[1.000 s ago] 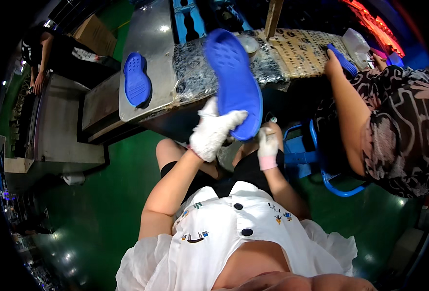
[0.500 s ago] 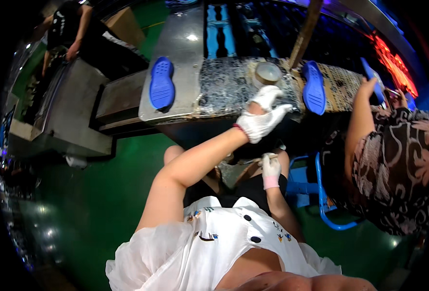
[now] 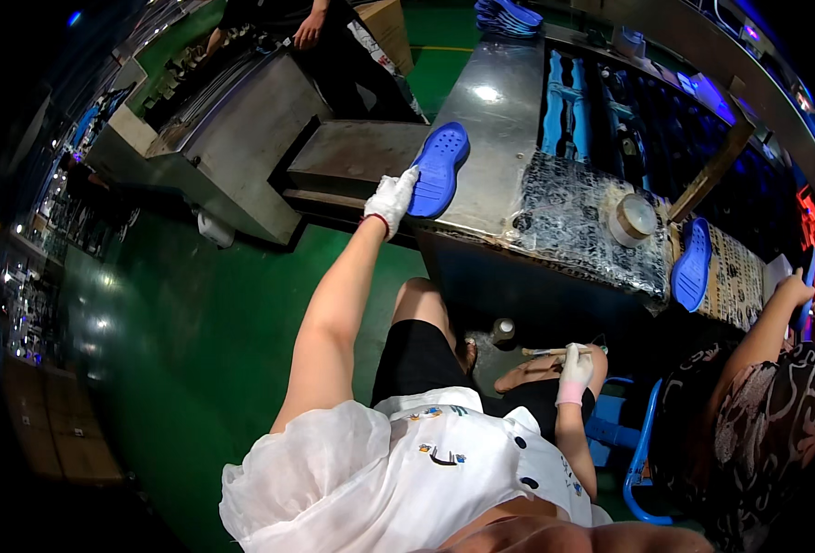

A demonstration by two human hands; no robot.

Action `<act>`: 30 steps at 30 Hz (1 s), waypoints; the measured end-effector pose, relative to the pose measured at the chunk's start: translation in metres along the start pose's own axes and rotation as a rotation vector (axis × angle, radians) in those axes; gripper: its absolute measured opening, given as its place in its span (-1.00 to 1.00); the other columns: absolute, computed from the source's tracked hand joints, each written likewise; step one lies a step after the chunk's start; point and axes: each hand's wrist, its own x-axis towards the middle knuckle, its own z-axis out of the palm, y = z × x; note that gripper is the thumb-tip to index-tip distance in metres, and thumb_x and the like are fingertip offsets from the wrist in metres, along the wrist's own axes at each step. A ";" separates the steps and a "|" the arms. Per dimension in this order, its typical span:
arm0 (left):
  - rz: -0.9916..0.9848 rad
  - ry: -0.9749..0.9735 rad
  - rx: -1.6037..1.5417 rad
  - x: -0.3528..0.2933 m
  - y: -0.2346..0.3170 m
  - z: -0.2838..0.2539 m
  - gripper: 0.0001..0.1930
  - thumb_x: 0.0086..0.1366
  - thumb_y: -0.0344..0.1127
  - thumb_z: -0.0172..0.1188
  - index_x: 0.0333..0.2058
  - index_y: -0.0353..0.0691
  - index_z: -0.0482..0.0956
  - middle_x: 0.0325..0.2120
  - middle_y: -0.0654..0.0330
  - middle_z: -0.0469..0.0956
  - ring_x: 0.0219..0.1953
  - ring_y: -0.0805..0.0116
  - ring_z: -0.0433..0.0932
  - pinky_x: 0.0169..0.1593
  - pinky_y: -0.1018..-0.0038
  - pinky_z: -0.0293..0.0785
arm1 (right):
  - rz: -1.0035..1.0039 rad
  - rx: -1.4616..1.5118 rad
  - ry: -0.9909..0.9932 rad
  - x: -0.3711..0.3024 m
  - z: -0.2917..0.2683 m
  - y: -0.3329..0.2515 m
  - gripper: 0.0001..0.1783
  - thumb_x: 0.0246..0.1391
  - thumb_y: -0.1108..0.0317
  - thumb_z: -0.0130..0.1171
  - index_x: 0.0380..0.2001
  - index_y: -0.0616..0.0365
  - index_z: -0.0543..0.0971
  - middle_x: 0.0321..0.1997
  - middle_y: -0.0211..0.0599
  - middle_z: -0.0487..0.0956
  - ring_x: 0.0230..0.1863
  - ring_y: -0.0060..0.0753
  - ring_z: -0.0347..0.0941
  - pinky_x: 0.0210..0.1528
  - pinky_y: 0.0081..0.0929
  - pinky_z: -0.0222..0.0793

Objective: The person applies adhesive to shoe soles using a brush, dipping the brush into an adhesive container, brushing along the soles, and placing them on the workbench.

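My left hand [image 3: 391, 199], in a white knit glove, grips the near left edge of a blue shoe sole [image 3: 440, 171]. That sole lies at the left end of the metal worktable [image 3: 490, 111], its tread-like grooves and small holes facing up. Low over my right thigh, my right hand [image 3: 574, 370], also in a white glove, is closed around a thin brush [image 3: 542, 351] with a light handle. A round tub [image 3: 634, 219] sits on the stained, plastic-covered part of the table. Right of it lies another blue sole [image 3: 693, 265].
Blue forms lie on a dark conveyor [image 3: 568, 106] behind the table, and a wooden post [image 3: 713, 173] rises beside the tub. At right, a co-worker [image 3: 767, 415] holds a blue sole. Stacked soles [image 3: 507, 17] stand far back. Another person [image 3: 338, 51] stands at far left.
My left hand has moved from beside the tub leftward to the left-hand sole and taken hold of its edge. The view has turned left. My right hand still holds the brush low.
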 end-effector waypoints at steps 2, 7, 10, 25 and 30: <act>0.058 0.132 0.100 -0.020 0.003 -0.002 -0.31 0.29 0.17 -0.17 -0.03 -0.48 0.42 0.02 -0.21 0.42 0.13 -0.06 0.36 0.17 0.25 0.22 | 0.001 -0.016 -0.022 -0.003 0.000 -0.005 -0.75 0.16 0.28 0.06 -0.34 0.30 0.53 -0.51 -0.30 0.55 -0.50 -0.54 0.46 -0.42 -0.54 0.36; -0.044 0.378 -0.214 -0.011 -0.026 -0.017 -0.41 0.30 0.05 -0.07 -0.06 -0.50 0.41 -0.19 -0.12 0.52 -0.10 0.04 0.50 0.00 0.23 0.37 | 0.003 -0.012 -0.003 -0.009 0.000 -0.011 -0.72 0.18 0.26 0.03 -0.44 0.28 0.54 -0.60 -0.39 0.49 -0.54 -0.56 0.40 -0.46 -0.58 0.29; 0.059 0.174 -1.119 -0.051 -0.018 -0.008 -0.71 0.23 -0.25 0.18 -0.17 -0.29 0.40 -0.35 0.20 0.49 -0.37 0.49 0.50 -0.37 0.58 0.45 | 0.085 0.048 0.046 -0.007 -0.007 -0.009 -0.75 0.18 0.21 0.05 -0.47 0.14 0.52 -0.66 -0.53 0.39 -0.66 -0.72 0.26 -0.64 -0.67 0.10; 0.397 0.257 -0.920 -0.203 0.045 0.072 -0.46 0.01 -0.48 0.38 -0.05 -0.42 0.33 -0.14 0.02 0.48 -0.18 0.32 0.52 -0.07 0.42 0.48 | -0.559 0.418 0.014 -0.045 0.001 -0.218 -0.81 0.04 0.65 -0.02 -0.23 0.40 0.46 -0.32 -0.18 0.49 -0.41 -0.46 0.52 -0.31 -0.60 0.44; 0.524 0.203 -0.800 -0.209 0.040 0.076 -0.44 0.03 -0.49 0.37 0.00 -0.36 0.32 -0.14 0.08 0.46 -0.17 0.38 0.50 -0.05 0.43 0.49 | -0.803 0.038 0.041 -0.040 -0.003 -0.213 -0.83 -0.12 0.67 0.14 -0.37 0.33 0.51 -0.47 -0.20 0.51 -0.55 -0.34 0.40 -0.51 -0.52 0.29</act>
